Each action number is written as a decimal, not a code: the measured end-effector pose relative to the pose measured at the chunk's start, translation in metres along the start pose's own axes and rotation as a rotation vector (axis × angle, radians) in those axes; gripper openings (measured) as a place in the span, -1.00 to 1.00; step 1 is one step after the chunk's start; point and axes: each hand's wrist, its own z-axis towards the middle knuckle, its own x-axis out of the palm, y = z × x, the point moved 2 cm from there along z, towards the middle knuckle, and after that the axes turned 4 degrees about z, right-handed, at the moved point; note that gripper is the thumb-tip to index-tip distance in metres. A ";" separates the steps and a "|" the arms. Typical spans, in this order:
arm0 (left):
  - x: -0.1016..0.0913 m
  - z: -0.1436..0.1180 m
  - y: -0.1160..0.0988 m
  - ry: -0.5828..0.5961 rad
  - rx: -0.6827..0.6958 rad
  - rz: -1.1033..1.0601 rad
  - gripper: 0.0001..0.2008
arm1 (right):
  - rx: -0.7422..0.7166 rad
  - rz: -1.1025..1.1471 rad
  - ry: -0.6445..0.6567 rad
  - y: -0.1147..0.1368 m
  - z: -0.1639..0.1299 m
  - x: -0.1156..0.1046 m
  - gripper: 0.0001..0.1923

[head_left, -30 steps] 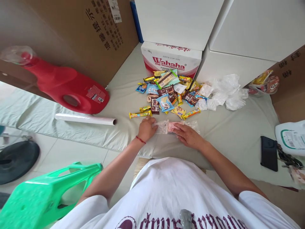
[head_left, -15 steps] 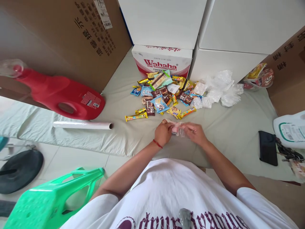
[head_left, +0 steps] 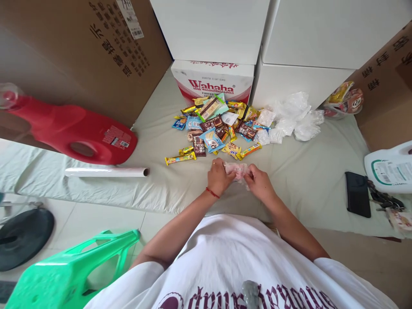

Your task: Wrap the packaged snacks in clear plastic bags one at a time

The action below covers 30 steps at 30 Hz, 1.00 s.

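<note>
A small pink-and-clear plastic snack packet (head_left: 237,171) is held between both hands, low over the cloth in front of my body. My left hand (head_left: 220,177), with a red string on its wrist, is closed on the packet's left end. At the other end, the fingers of my right hand (head_left: 259,182) pinch the clear wrapper. Just beyond the hands lies a heap of wrapped snacks (head_left: 212,139), with brown cocoa packets, blue packets and yellow bars. Crumpled clear plastic bags (head_left: 294,113) lie to the right of the heap.
A red jug (head_left: 83,133) and a white roll (head_left: 106,172) lie at left. Behind the snacks stand a Wahaha carton (head_left: 212,79) and white boxes (head_left: 209,30). A black phone (head_left: 358,194) and a white bottle (head_left: 394,167) are at right. A green stool (head_left: 67,266) stands lower left.
My right hand has closed into a tighter pinch on the clear wrapper, and the packet now looks stretched more level between both hands. The whole view has shifted slightly.
</note>
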 end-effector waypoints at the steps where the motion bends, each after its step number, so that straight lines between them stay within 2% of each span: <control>1: 0.001 -0.005 -0.007 -0.028 0.052 -0.015 -0.68 | 0.011 0.098 0.001 0.004 0.000 0.004 -0.84; 4: 0.008 -0.027 -0.028 -0.164 0.347 -0.010 -0.88 | 0.002 0.484 -0.039 0.009 0.002 0.015 -0.83; 6: 0.015 -0.039 -0.036 -0.188 0.543 -0.032 -0.84 | 0.044 0.814 -0.016 0.004 -0.001 0.023 -0.77; 8: 0.023 -0.045 -0.035 -0.169 0.636 -0.129 -0.74 | 0.147 1.118 0.038 -0.004 -0.006 0.028 -0.71; 10: 0.028 -0.045 -0.028 -0.141 0.669 -0.295 -0.68 | 0.239 1.296 0.074 -0.011 -0.012 0.030 -0.70; 12: 0.031 -0.042 -0.022 -0.092 0.698 -0.479 -0.64 | 0.275 1.323 0.096 -0.016 -0.016 0.030 -0.68; 14: 0.031 -0.039 -0.018 -0.004 0.710 -0.636 -0.59 | 0.278 1.258 0.109 -0.020 -0.017 0.028 -0.66; 18: 0.023 -0.037 -0.012 0.185 0.619 -0.855 -0.57 | 0.233 1.037 0.129 -0.033 -0.018 0.017 -0.63; 20: 0.016 -0.036 0.002 0.169 0.538 -0.850 -0.61 | 0.242 0.892 0.125 -0.044 -0.023 0.007 -0.64; 22: 0.007 -0.035 0.029 0.063 0.442 -0.722 -0.66 | 0.274 0.792 0.090 -0.059 -0.030 -0.010 -0.65; 24: -0.002 -0.038 0.065 -0.069 0.325 -0.547 -0.76 | 0.302 0.766 -0.011 -0.077 -0.034 -0.035 -0.67; 25: -0.007 -0.041 0.085 -0.137 0.266 -0.452 -0.80 | 0.312 0.777 -0.102 -0.088 -0.034 -0.052 -0.67; 26: -0.012 -0.046 0.104 -0.195 0.218 -0.361 -0.82 | 0.318 0.802 -0.225 -0.101 -0.032 -0.072 -0.68; 28: -0.017 -0.058 0.135 -0.255 0.187 -0.170 -0.86 | 0.334 0.883 -0.548 -0.131 -0.021 -0.115 -0.72; 30: -0.018 -0.070 0.153 -0.309 0.230 -0.042 -0.88 | 0.338 0.987 -0.830 -0.163 0.001 -0.158 -0.79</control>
